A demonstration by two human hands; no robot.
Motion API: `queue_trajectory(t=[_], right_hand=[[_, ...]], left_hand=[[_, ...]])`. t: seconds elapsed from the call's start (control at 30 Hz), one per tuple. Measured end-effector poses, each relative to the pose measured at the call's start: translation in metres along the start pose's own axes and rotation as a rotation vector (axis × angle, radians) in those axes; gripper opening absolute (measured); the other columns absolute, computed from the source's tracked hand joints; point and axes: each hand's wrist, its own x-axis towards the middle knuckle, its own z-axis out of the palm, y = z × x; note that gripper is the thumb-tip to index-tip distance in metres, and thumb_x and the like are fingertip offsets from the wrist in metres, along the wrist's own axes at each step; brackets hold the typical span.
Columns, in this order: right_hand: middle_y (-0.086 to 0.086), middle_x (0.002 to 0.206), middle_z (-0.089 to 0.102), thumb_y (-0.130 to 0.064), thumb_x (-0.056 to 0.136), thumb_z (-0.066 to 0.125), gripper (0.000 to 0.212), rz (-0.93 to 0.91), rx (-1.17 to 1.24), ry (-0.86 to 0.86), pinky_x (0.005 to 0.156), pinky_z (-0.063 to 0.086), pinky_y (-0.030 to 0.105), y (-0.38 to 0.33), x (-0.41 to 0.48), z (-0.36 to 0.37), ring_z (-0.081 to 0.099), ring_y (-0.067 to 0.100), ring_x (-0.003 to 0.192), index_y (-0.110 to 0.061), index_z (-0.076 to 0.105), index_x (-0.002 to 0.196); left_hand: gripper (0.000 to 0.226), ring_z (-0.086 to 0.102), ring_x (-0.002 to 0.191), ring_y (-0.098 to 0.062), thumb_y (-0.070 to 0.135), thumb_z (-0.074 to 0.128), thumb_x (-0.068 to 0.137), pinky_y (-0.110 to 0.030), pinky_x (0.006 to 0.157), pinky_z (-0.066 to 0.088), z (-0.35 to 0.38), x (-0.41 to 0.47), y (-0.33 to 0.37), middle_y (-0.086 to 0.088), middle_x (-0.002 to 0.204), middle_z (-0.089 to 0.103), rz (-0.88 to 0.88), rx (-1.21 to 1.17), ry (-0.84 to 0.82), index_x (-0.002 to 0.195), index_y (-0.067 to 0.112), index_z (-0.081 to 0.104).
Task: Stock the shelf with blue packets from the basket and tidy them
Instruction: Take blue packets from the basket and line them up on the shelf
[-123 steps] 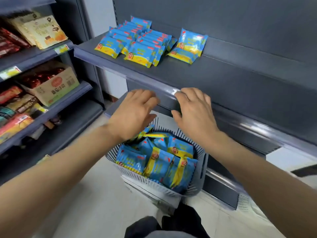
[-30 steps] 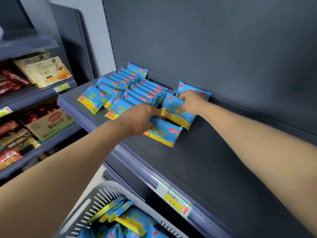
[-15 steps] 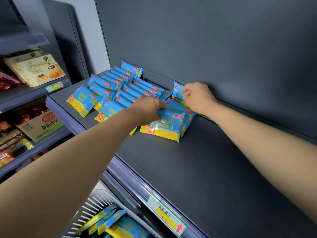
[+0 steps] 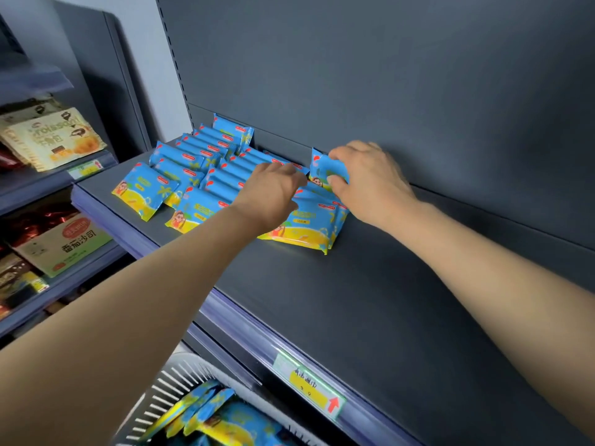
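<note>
Several blue and yellow packets [image 4: 193, 169] lie in overlapping rows at the back left of the dark shelf [image 4: 370, 300]. My right hand [image 4: 370, 181] pinches an upright packet [image 4: 323, 167] against the back panel. My left hand [image 4: 273, 194] rests fingers-down on the third row, whose front packet [image 4: 306, 230] lies flat under and before both hands. The grey slotted basket [image 4: 167, 387] sits below the shelf edge with more blue packets [image 4: 231, 420] in it.
The shelf's right half is bare. A yellow price tag [image 4: 310, 387] with a red arrow sits on the front rail. To the left, a neighbouring rack holds croissant packs [image 4: 51, 136] and a cardboard box of red sachets [image 4: 61, 239].
Both hands came up from the basket to the shelf. Over the last second they laid packets into the third row, and my right hand shifted to the upright packet at the back.
</note>
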Motion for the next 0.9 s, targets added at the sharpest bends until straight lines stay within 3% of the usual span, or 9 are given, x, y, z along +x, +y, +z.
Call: queue_trajectory(t=[0.3,0.57,0.9], right_hand=[[0.005,0.132,0.047,-0.027,0.089,0.055,0.041,0.002,-0.144,0.193,0.095,0.027,0.035,-0.072,-0.068,-0.073,0.035,0.025,0.126,-0.013,0.048,0.127],[0.006,0.125,0.053,-0.024,0.086,0.059,0.04,0.058,-0.171,0.399,0.093,0.028,0.035,-0.164,-0.146,-0.142,0.041,0.027,0.122,-0.011,0.053,0.123],[0.007,0.124,0.054,-0.025,0.086,0.061,0.039,0.105,-0.204,0.44,0.092,0.028,0.035,-0.221,-0.213,-0.177,0.042,0.028,0.121,-0.01,0.054,0.121]], left_hand=[[0.035,0.05,0.104,-0.037,0.015,0.058,0.083,-0.037,0.094,0.025,-0.096,-0.101,0.011,-0.016,0.114,0.055,0.089,-0.002,0.518,0.116,0.004,0.055],[0.036,0.056,0.096,-0.038,0.011,0.062,0.078,-0.038,0.09,0.027,-0.179,-0.209,0.01,-0.018,0.11,0.059,0.211,-0.034,0.673,0.112,0.001,0.059],[0.035,0.056,0.093,-0.039,0.01,0.065,0.077,-0.038,0.09,0.027,-0.221,-0.287,0.019,-0.019,0.108,0.06,0.273,-0.039,0.731,0.11,-0.001,0.059]])
